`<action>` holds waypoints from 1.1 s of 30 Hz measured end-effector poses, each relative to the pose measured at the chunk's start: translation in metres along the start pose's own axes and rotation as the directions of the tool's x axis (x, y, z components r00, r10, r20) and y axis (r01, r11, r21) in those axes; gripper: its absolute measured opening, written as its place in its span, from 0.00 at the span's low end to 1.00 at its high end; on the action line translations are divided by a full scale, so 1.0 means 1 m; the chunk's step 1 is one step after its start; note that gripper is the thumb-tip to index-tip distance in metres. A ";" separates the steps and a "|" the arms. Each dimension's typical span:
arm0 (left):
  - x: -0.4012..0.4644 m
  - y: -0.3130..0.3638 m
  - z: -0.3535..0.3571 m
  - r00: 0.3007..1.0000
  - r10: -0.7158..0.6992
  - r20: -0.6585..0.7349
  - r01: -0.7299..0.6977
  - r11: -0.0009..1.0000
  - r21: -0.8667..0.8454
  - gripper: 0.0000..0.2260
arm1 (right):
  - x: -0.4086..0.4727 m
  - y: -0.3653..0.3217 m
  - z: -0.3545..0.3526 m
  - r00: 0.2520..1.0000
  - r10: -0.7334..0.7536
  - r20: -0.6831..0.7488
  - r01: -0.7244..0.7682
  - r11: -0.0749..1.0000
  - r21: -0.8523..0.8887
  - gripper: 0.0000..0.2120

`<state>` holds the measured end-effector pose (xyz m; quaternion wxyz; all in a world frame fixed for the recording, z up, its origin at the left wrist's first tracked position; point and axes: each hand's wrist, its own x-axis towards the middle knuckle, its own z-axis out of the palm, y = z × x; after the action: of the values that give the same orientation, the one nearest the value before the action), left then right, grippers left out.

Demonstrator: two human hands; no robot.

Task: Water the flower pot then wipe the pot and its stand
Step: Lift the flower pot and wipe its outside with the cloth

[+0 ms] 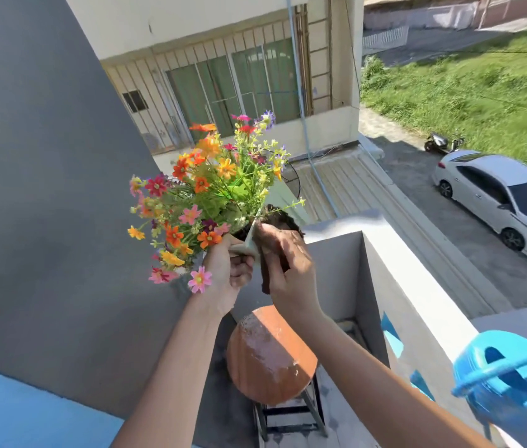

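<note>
- The left hand [226, 273] gripped the pale flower pot [249, 244] from beneath, fingers curled round its base, holding it tilted in the air.
- The right hand [288, 263] pressed a dark brown cloth [267, 279] against the pot's side, fingers curled over it.
- The flowers [203, 189] spread up and left, hiding most of the pot.
- Below the hands, a round terracotta jar [268, 357] sat on a dark metal stand [291, 418].
- A blue watering can [511, 373] rested on the balcony wall [417, 286] at the right.

Your forearms are bare to the frame's edge; your left hand [223, 273] and right hand [288, 270] wear no gloves, rings or watch.
</note>
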<state>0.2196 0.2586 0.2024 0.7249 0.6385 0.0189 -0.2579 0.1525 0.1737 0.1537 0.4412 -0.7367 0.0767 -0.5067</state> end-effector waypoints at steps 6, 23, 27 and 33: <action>-0.010 0.000 0.004 0.999 0.035 0.010 -0.035 0.999 -0.030 0.14 | 0.001 0.025 -0.012 0.936 0.348 0.059 -0.351 0.933 0.074 0.11; -0.021 -0.013 0.005 0.999 -0.003 0.037 0.002 1.000 0.016 0.14 | 0.044 0.032 -0.027 0.831 0.554 -0.044 -0.548 0.830 0.106 0.09; -0.013 -0.010 -0.004 1.000 0.002 0.007 -0.003 0.990 0.142 0.12 | 0.049 0.039 -0.031 0.907 0.421 -0.018 -0.414 0.897 0.154 0.08; -0.005 0.005 -0.026 0.999 0.029 -0.032 -0.019 0.960 0.279 0.12 | 0.084 0.033 -0.044 0.897 0.414 0.157 -0.423 0.905 0.034 0.07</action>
<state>0.2251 0.2852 0.2044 0.6307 0.7387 -0.0123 -0.2377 0.1680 0.0819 0.1908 0.5686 -0.7229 0.1838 -0.3469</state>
